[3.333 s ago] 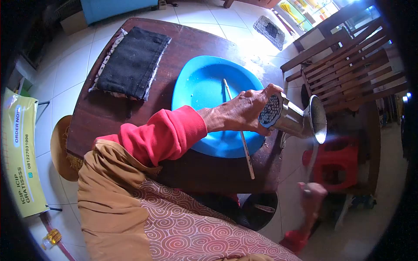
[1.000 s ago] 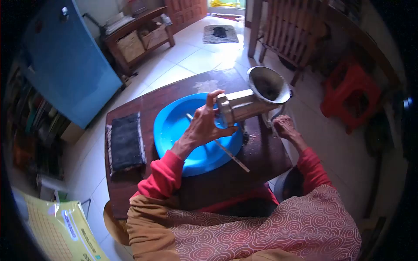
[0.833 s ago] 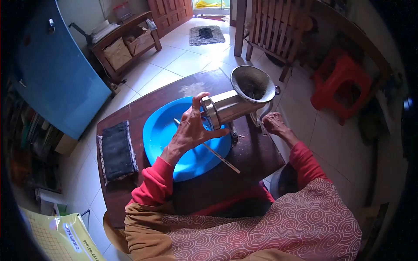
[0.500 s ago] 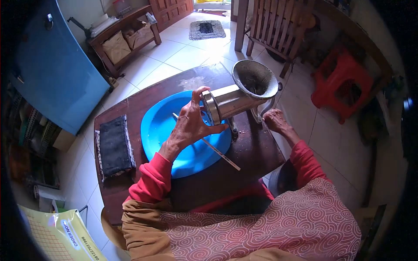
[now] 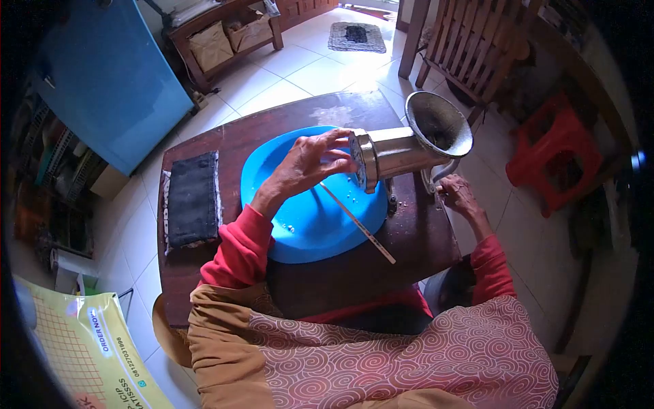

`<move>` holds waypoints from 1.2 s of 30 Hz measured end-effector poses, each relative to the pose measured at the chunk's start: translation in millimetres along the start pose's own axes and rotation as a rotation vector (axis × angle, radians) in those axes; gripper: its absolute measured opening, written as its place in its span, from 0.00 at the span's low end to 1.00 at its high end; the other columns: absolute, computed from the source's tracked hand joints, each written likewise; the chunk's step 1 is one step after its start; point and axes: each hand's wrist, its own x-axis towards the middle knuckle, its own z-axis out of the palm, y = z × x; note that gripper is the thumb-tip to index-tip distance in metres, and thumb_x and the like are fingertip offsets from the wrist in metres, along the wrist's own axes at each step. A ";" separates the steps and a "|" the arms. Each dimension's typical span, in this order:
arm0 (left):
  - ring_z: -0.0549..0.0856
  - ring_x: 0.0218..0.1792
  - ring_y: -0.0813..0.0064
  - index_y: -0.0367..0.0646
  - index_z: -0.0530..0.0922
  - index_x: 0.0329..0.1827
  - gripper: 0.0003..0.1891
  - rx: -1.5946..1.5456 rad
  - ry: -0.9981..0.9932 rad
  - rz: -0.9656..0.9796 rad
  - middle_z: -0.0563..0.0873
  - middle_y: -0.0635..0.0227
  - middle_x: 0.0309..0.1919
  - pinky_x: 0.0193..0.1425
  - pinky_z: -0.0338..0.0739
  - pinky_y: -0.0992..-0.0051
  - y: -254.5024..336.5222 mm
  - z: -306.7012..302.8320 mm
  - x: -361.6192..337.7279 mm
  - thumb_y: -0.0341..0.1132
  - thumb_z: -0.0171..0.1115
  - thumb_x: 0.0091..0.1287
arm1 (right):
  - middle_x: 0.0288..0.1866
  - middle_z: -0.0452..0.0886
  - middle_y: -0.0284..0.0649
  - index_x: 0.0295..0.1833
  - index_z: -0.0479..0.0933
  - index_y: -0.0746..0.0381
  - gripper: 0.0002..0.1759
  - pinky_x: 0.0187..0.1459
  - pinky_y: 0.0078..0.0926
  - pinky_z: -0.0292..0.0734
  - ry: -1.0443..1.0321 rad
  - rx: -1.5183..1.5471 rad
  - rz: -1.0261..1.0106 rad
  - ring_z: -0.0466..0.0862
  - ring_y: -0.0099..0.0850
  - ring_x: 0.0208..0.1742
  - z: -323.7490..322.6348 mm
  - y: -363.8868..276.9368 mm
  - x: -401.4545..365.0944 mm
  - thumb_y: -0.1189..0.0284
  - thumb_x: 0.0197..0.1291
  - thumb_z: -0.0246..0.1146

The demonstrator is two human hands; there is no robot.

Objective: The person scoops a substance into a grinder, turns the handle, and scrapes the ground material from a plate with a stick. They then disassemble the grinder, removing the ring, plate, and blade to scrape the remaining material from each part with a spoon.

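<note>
A metal meat grinder (image 5: 395,151) with a wide feed funnel (image 5: 441,124) stands at the right side of the dark wooden table. My left hand (image 5: 303,169) is at the grinder's front ring (image 5: 364,161), fingers apart and bent, their tips at its face; exact contact is hard to tell. My right hand (image 5: 459,194) is closed around the crank handle (image 5: 436,183) behind the grinder, its grip partly hidden. Beneath the ring lies a blue basin (image 5: 313,242) holding small pale crumbs. A thin printed stick (image 5: 361,225) rests across the basin's rim.
A folded black cloth pad (image 5: 193,198) lies on the table's (image 5: 327,290) left. Beyond are a blue refrigerator (image 5: 119,82), a low wooden shelf (image 5: 225,34), a floor mat (image 5: 357,37), a wooden chair (image 5: 470,41) and a red plastic stool (image 5: 555,153). Crumbs lie near the grinder's base.
My left hand has loosened from around the front ring and drawn its fingers to the ring's face. The right hand stays at the crank. The whole view has shifted a little.
</note>
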 end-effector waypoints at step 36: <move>0.80 0.52 0.62 0.52 0.64 0.62 0.34 0.080 0.026 0.163 0.80 0.58 0.50 0.55 0.76 0.65 -3.2 8.5 18.5 0.29 0.68 0.51 | 0.46 0.76 0.46 0.48 0.70 0.70 0.16 0.51 0.39 0.74 0.407 1.150 0.028 0.77 0.35 0.50 -97.6 -53.3 -21.5 0.74 0.55 0.59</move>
